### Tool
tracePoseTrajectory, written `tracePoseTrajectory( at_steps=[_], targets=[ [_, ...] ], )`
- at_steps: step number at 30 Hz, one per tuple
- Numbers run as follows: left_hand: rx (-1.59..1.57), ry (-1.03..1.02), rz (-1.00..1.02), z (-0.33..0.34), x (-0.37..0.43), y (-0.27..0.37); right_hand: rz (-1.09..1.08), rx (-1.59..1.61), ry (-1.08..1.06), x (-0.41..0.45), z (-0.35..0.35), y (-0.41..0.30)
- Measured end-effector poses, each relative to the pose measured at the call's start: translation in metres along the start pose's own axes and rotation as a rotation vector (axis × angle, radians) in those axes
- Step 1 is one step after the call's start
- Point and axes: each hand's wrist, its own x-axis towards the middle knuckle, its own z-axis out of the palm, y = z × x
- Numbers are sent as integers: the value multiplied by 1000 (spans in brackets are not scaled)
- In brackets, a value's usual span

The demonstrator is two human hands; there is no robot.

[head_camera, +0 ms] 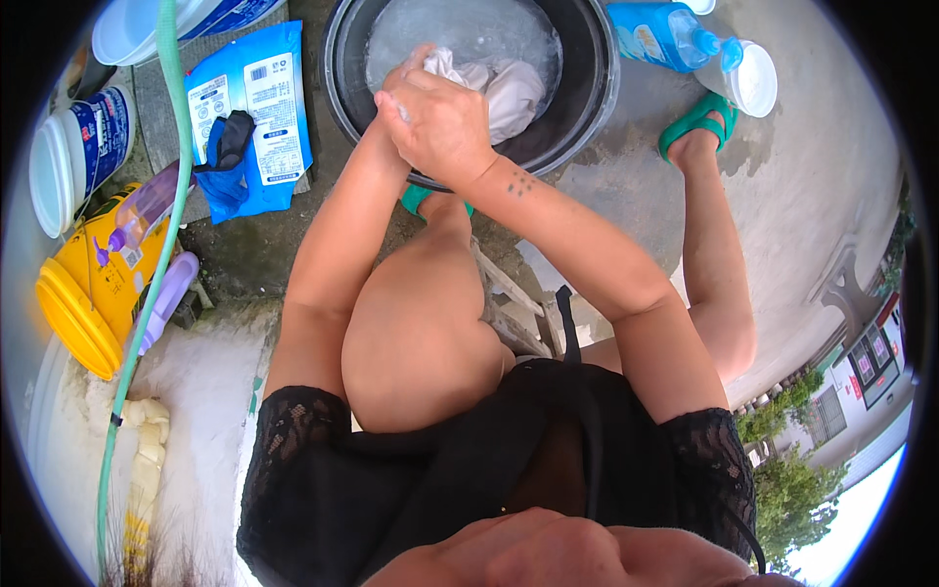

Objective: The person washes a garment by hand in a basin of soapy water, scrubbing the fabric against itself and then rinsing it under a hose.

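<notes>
Over a round black basin (606, 110), my left hand (402, 75) and my right hand (449, 123) are pressed together. My right hand lies across the left and hides part of it. A wet, pale cloth (513, 99) is bunched at my hands, with its loose end hanging down into the basin. Part of the cloth shows beyond my fingers, and the portion between my palms is hidden. Cloudy, soapy water (462, 29) fills the bottom of the basin.
To the left lie a blue printed packet (279, 81) with a dark blue cloth (224, 172), a yellow bucket (110, 275) and a green hose (176, 110). A blue pump bottle (660, 37) and a white tub (755, 79) are at right. A wooden stool (513, 286) is below me.
</notes>
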Motion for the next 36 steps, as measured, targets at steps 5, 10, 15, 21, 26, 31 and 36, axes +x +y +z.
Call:
tracePoseTrajectory(
  at_steps=[5,10,15,21,26,31,36],
  targets=[
    [165,322,-117,66,-12,5,319,-89,-108,13,-10,31],
    [-440,-336,25,14,-5,2,-162,216,70,-13,-13,-36],
    [-186,46,-331,47,-15,17,173,-112,-296,36,-5,44],
    [-246,-106,-363,10,-13,21,369,817,36,8,-12,104],
    [-602,-289,-161,8,-27,35,242,514,-345,-45,-65,89],
    [-290,13,131,18,-27,37,732,1246,113,-11,-155,95],
    [-831,-625,-166,5,-16,24,824,1271,249,24,-243,152]
  ],
)
